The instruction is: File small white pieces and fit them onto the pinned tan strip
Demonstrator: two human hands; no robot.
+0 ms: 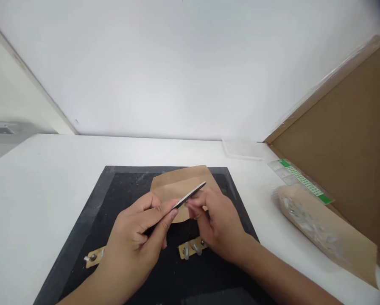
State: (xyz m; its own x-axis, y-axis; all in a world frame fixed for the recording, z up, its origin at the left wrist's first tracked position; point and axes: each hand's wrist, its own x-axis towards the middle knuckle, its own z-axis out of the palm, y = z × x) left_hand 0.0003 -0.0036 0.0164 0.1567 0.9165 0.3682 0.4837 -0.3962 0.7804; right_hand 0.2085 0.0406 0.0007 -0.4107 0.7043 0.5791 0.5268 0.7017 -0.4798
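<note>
My left hand (142, 233) is closed on a thin, flat, dark strip with a pale edge (190, 195), pinched between thumb and fingers and slanting up to the right. My right hand (217, 220) is closed beside the strip, its fingertips pinched together just under it; what they hold, if anything, is too small to make out. Behind both hands a brown paper piece (177, 180) lies on the black mat (126, 186). Below my right hand is a small tan plate with clear pegs (191, 249). Another tan plate (93, 257) is partly hidden by my left wrist.
On the white table's right side lie a brown packet with clear small parts (323, 228) and a clear plastic bag with a green label (304, 180). A shallow translucent tray (242, 149) sits at the back, near a tall cardboard panel (345, 123).
</note>
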